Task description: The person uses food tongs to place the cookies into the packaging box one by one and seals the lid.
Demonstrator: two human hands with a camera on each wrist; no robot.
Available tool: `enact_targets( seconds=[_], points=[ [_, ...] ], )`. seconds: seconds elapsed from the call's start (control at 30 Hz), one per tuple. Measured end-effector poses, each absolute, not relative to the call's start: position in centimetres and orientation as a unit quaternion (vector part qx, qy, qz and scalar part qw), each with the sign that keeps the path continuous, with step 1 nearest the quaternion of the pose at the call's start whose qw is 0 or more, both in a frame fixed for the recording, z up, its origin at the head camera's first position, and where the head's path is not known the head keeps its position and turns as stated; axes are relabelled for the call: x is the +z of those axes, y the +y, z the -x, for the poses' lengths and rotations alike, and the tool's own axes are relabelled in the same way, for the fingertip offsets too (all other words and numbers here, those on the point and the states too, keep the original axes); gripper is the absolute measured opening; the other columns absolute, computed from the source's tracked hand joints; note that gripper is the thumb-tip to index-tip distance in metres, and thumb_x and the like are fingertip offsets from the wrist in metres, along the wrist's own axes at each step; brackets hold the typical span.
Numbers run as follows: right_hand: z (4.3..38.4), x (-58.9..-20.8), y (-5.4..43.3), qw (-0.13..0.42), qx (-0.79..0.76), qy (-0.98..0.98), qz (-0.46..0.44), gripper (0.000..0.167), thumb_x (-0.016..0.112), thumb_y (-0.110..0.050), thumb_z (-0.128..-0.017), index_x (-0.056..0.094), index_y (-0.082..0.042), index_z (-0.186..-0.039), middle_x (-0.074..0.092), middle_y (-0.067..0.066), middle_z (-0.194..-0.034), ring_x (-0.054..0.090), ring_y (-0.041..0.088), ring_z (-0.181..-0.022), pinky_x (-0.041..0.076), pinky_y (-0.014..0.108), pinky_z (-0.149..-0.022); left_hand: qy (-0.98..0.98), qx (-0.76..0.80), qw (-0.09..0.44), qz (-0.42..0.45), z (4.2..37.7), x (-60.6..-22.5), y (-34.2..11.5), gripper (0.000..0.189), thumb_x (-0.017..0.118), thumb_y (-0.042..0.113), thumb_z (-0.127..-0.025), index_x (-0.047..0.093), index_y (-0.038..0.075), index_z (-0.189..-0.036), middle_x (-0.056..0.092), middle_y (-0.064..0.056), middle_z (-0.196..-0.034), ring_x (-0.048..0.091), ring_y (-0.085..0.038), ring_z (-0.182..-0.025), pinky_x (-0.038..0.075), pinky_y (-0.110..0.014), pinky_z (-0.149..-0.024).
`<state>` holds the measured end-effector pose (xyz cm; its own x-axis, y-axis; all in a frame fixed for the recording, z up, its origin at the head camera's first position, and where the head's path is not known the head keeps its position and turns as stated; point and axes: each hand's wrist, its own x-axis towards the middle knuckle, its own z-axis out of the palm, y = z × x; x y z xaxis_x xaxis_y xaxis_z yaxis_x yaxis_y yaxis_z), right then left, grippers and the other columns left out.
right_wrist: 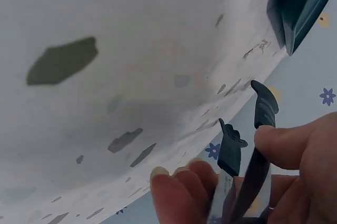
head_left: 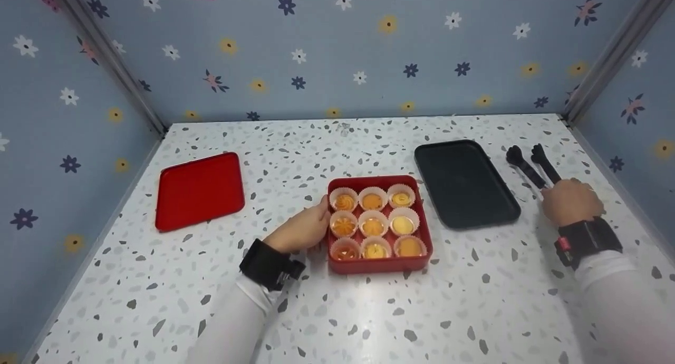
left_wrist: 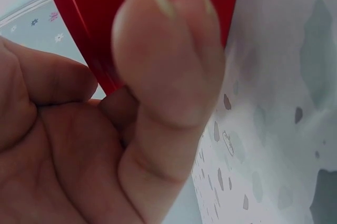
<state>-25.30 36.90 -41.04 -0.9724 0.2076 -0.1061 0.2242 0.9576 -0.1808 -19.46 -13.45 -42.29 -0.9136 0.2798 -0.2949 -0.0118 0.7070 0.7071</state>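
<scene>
A red box [head_left: 422,216] holds several small cakes [head_left: 373,226] in white paper cups, mid-table. My left hand [head_left: 301,230] lies at its left wall. In the left wrist view its curled fingers [left_wrist: 168,71] and thumb press the red box [left_wrist: 95,18] wall. My right hand [head_left: 570,200] grips the handle end of black tongs [head_left: 529,167] lying at the right. In the right wrist view the fingers [right_wrist: 179,192] wrap the tongs [right_wrist: 231,150], whose two scalloped tips stand apart just above the table.
A flat red lid [head_left: 199,191] lies at the left. A black tray [head_left: 464,182] sits between the box and the tongs; its corner [right_wrist: 300,2] shows in the right wrist view. Flowered blue walls close three sides of the speckled white table [head_left: 369,311].
</scene>
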Motion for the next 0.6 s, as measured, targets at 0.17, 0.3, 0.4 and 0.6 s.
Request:
enact_targets(
  seconds=[0.17,0.3,0.4,0.6],
  points=[
    [24.9,-41.5,37.0,0.062,-0.095,0.989,-0.091,0.048,0.052,-0.028,-0.097,0.058,0.019,-0.090,0.059,0.037,-0.079,0.059,0.056,-0.073,0.048,0.060,-0.057,0.902,0.376,0.199,-0.069,19.5,-42.3,-13.4,0.057,0.015,0.040,-0.109,0.020,0.013,-0.159,0.055,-0.009,-0.068,0.050,-0.021,-0.051,0.046,-0.036,-0.051],
    [24.7,-41.5,37.0,0.072,-0.091,0.989,-0.094,0.046,0.053,-0.030,-0.096,0.058,0.015,-0.086,0.059,0.029,-0.072,0.060,0.050,-0.069,0.046,0.053,-0.053,0.905,0.372,0.190,-0.082,19.5,-42.3,-13.4,0.055,0.018,0.035,-0.110,0.019,0.009,-0.159,0.054,-0.008,-0.068,0.051,-0.021,-0.052,0.046,-0.036,-0.054],
    [24.3,-41.1,36.2,0.046,-0.069,0.992,-0.099,0.052,0.056,-0.035,-0.097,0.058,0.016,-0.086,0.058,0.031,-0.071,0.060,0.050,-0.069,0.046,0.053,-0.053,0.906,0.372,0.184,-0.087,19.5,-42.3,-13.3,0.055,0.019,0.034,-0.110,0.019,0.008,-0.158,0.054,-0.008,-0.067,0.052,-0.021,-0.053,0.046,-0.036,-0.056],
    [22.1,-39.2,31.1,-0.079,-0.141,0.987,-0.008,0.041,0.055,-0.027,-0.102,0.064,0.010,-0.115,0.062,0.038,-0.102,0.060,0.052,-0.071,0.047,0.057,-0.052,0.908,0.367,0.184,-0.082,19.5,-42.3,-13.3,0.054,0.021,0.031,-0.110,0.016,0.008,-0.159,0.055,-0.009,-0.071,0.052,-0.021,-0.054,0.047,-0.037,-0.058]
  ],
)
